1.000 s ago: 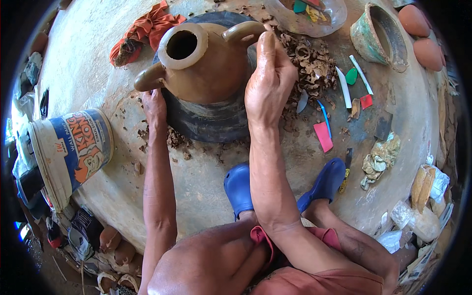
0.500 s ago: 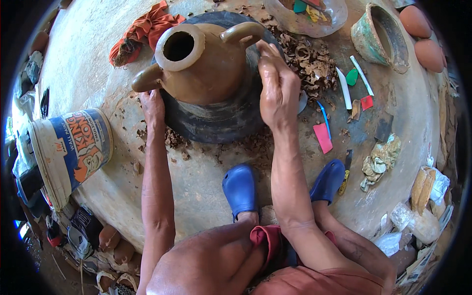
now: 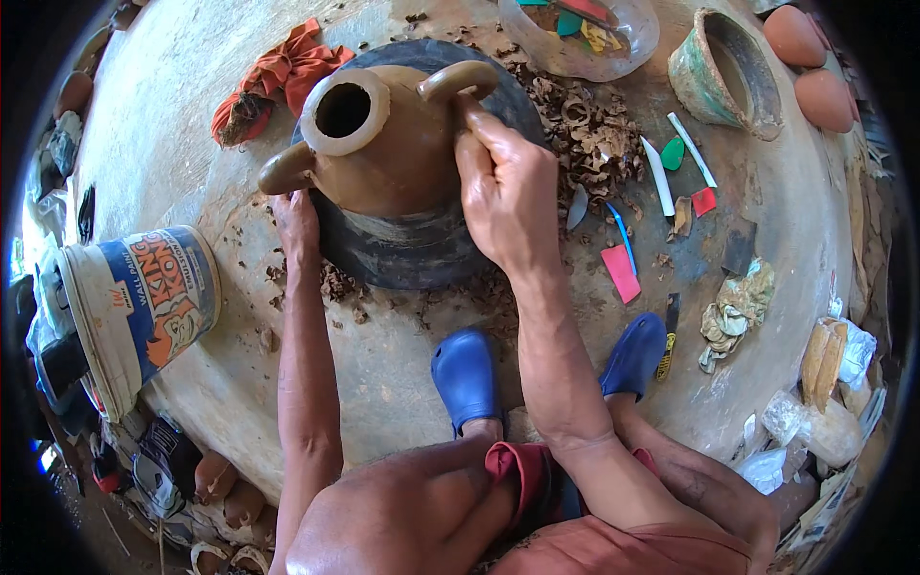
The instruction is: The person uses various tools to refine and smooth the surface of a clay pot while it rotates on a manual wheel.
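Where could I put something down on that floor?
Bare floor lies between the bucket and the orange cloth, and between the left forearm and left clog. It's crowded right of the clay pot, with brown scraps and coloured pieces.

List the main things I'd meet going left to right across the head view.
Bucket, two-handled pot, pink card, green piece, crumpled wad, reddish round pieces.
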`<state>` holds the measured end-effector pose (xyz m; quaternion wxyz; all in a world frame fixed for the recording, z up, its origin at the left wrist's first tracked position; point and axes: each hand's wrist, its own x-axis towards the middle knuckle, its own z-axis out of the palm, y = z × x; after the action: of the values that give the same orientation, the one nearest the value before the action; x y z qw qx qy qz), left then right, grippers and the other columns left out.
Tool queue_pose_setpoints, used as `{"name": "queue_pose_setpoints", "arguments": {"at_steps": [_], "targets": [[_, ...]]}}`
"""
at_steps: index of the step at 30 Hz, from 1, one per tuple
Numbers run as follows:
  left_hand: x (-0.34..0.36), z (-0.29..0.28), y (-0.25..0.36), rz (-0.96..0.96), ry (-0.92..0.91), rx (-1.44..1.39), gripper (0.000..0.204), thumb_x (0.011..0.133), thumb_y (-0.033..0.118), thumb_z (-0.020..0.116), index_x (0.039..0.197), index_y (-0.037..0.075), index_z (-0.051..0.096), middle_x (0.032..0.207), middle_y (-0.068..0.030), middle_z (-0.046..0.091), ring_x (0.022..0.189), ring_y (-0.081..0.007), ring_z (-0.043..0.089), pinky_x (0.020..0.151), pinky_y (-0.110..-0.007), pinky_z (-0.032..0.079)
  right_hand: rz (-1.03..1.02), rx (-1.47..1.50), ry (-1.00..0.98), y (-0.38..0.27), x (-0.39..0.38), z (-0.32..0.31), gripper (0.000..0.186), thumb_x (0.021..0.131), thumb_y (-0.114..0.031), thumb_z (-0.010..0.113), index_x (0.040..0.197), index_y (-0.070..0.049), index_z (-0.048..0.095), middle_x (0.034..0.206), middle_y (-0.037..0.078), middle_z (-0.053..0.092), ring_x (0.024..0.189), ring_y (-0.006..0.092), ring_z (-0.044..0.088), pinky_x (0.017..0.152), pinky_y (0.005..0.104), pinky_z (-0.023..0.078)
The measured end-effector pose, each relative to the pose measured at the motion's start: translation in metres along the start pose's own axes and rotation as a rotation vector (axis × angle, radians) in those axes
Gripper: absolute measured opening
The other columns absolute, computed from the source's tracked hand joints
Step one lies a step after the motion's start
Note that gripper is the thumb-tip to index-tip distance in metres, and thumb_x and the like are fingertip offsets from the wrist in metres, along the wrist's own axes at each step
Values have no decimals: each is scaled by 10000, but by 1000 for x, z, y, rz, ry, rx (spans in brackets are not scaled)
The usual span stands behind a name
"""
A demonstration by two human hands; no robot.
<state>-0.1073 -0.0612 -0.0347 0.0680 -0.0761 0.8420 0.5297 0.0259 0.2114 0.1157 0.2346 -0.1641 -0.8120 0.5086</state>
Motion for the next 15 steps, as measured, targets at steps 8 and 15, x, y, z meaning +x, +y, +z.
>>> {"name": "queue_pose_setpoints", "arguments": {"at_steps": [8, 15], "targets": [[2, 0, -6, 65, 83, 18, 514, 1064, 397, 607, 1354, -20, 691, 1267, -122, 739, 1178, -217, 665, 1034, -392, 496, -107, -147, 34, -6, -2, -3, 323, 911, -27, 679, 1215, 16, 778, 800, 180, 726, 759, 358, 704, 715, 460, 577], [3, -1, -10, 30, 37, 16, 506, 1063, 374, 596, 1355, -29, 686, 1283, -147, 738, 1193, -247, 666, 1052, -410, 491, -84, -120, 81, -14, -5, -3, 305, 911, -39, 706, 1204, 17, 770, 836, 231, 707, 804, 403, 727, 717, 481, 591]]}}
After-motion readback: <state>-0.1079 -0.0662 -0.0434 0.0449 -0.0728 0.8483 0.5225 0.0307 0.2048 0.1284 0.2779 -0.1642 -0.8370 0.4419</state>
